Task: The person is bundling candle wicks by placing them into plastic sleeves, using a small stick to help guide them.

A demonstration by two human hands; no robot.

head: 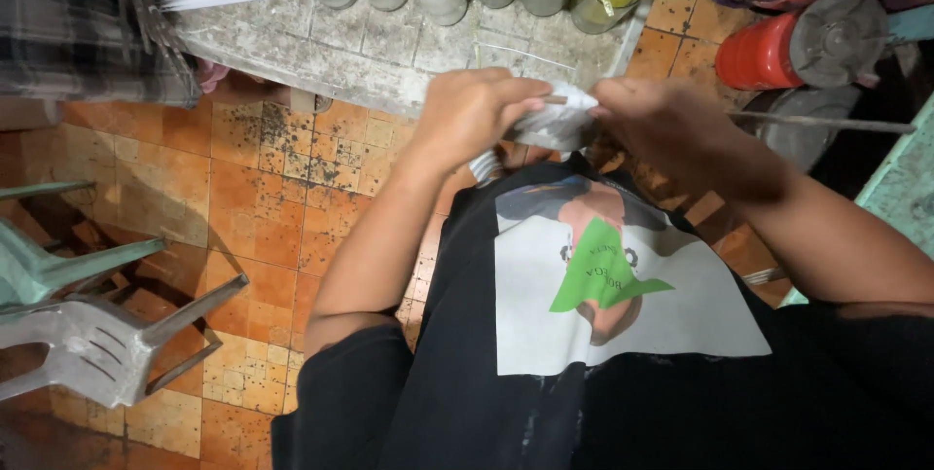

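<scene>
Your left hand (472, 110) and right hand (662, 120) both pinch a white wad (559, 120) held between them at chest height, above the bench (389, 52) edge. The thin stick (827, 122) runs rightward from your right hand — axis horizontal.

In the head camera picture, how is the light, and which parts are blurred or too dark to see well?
Head view: warm, uneven light; the orange tiled floor is lit, the right side falls into dark shadow. The left hand and right hand are slightly blurred around the small white wrapped piece. The black shirt loses detail; edges bend a little.
</scene>
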